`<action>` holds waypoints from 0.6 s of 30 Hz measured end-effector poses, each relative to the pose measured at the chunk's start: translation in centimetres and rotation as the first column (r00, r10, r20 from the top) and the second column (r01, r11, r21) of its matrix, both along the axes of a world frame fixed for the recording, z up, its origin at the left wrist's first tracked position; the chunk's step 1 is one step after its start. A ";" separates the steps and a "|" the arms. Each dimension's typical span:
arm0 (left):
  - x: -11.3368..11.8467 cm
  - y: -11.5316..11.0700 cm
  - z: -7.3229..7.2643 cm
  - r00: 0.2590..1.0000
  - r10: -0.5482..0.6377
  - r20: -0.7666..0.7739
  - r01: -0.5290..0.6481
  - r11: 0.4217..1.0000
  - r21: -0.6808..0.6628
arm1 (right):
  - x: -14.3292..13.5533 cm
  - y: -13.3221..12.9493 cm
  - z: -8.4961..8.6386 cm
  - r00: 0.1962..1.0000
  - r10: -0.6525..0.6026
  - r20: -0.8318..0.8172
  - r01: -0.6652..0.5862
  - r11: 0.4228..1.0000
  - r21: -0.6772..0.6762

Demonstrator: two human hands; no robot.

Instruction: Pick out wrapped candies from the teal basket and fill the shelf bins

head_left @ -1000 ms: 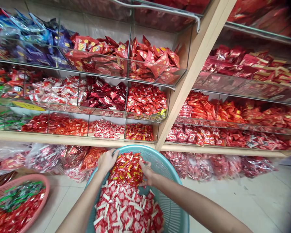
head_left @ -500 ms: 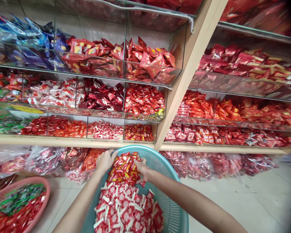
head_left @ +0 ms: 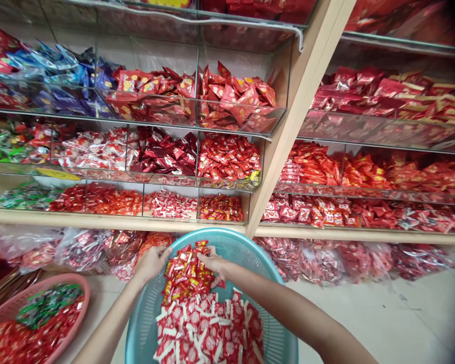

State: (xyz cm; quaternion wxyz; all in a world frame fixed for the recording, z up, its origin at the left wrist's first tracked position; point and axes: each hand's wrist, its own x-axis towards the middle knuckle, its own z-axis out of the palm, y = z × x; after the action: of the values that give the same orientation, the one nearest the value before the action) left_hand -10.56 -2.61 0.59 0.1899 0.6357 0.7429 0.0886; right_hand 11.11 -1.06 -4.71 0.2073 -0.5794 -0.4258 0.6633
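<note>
A round teal plastic basket [head_left: 263, 323] stands in front of me. Red candies with yellow print [head_left: 187, 270] are heaped toward its far left side, and red-and-white wrapped candies [head_left: 208, 328] fill the near part. At the basket's left rim, my left hand [head_left: 153, 260] is closed on the edge, its fingers partly hidden. My right hand [head_left: 214, 265] reaches inside, against the right side of the red-and-yellow heap. Its fingers are bent and apart, touching the candies; some fingertips are hidden.
Shelves with clear dividers [head_left: 197, 121] hold many wrapped candies, mostly red. Clear plastic bags of candies [head_left: 320, 263] lie beneath the bottom shelf. On the left, a pink basket [head_left: 84, 303] holds green and red packets. Pale floor tiles [head_left: 364, 308] show on the right.
My right hand has shifted slightly left across the red-and-yellow candies. My left hand has moved a little left and lower along the rim. The view has turned slightly left.
</note>
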 end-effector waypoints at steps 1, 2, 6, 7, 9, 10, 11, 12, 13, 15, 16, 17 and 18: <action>-0.4 -0.5 -0.1 1.000 -0.002 0.013 0.002 1.000 -0.007 | -0.2 0.0 0.3 0.999 0.013 0.041 -0.012 1.000 -0.022; -0.7 -0.9 -0.1 1.000 -0.010 0.028 0.010 1.000 -0.017 | -0.4 0.1 0.5 0.997 0.028 0.077 -0.025 0.999 -0.041; 0.1 -1.5 0.8 0.998 0.027 -0.063 -0.024 0.998 0.052 | -0.8 0.2 1.4 0.991 0.102 0.091 -0.098 0.994 -0.057; 1.0 -1.3 1.2 0.994 0.032 -0.106 -0.013 0.984 0.175 | -0.7 0.2 1.5 0.989 0.121 0.080 -0.116 0.991 -0.061; 3.3 -0.5 1.6 0.974 -0.189 -0.121 0.222 0.897 0.382 | -0.4 0.3 1.8 0.988 0.141 0.057 -0.137 0.989 -0.063; 4.6 -0.1 1.6 0.933 -0.343 -0.112 0.358 0.839 0.411 | -0.1 0.3 1.8 0.989 0.144 0.037 -0.142 0.988 -0.061; 5.8 0.4 1.4 0.863 -0.495 -0.097 0.489 0.775 0.399 | 0.2 0.3 1.9 0.990 0.141 0.010 -0.140 0.988 -0.062; 6.9 0.8 1.0 0.789 -0.608 -0.089 0.592 0.713 0.376 | 0.7 0.3 1.8 0.991 0.133 -0.024 -0.134 0.988 -0.070; 7.8 1.2 0.5 0.729 -0.677 -0.100 0.662 0.661 0.353 | 1.2 0.3 1.7 0.991 0.119 -0.062 -0.124 0.989 -0.086; 9.0 1.6 -0.9 0.660 -0.731 -0.172 0.737 0.587 0.335 | 2.3 0.2 1.4 0.986 0.082 -0.144 -0.101 0.986 -0.132; 9.2 1.7 -1.5 0.637 -0.738 -0.224 0.762 0.557 0.330 | 2.8 0.1 1.3 0.982 0.060 -0.178 -0.088 0.984 -0.155; 9.3 1.7 -2.2 0.623 -0.732 -0.275 0.777 0.537 0.330 | 3.2 0.0 1.1 0.978 0.039 -0.206 -0.075 0.983 -0.170; 9.3 1.6 -2.7 0.610 -0.724 -0.320 0.789 0.521 0.326 | 3.5 -0.1 1.1 0.975 0.019 -0.220 -0.059 0.983 -0.177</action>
State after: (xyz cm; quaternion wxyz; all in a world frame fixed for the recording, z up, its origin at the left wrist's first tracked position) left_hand -1.29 -0.98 -2.11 0.0078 0.9248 0.3628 0.1144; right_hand 14.61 -1.15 -3.64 0.1857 -0.5115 -0.3494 0.7628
